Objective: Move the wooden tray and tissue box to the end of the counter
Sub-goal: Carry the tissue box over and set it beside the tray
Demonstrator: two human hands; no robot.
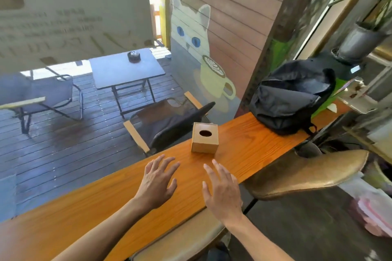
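A: Where's the box?

B: The box sits upright at the centre of the frame on the counter, its oval slot facing up. I can't see a tray anywhere in this view.

A: And the hands?

B: Both empty, fingers spread. The left hand and right hand hover low over the wood in the lower middle, just short of the box and not touching it. The left points at its left side, the right at its near right corner.

A: So the step is the pick-up?

B: That's my reading. I'd bracket it with one palm on each side wall, press evenly and lift straight. It looks like smooth wood, so a one-sided pinch could let it twist.

A: Where does it go?

B: The counter runs toward the right of the frame, where a bag takes up most of its width. If that is the end meant, set the box down short of the bag, or on the bare strip beside it, clear of the edge.
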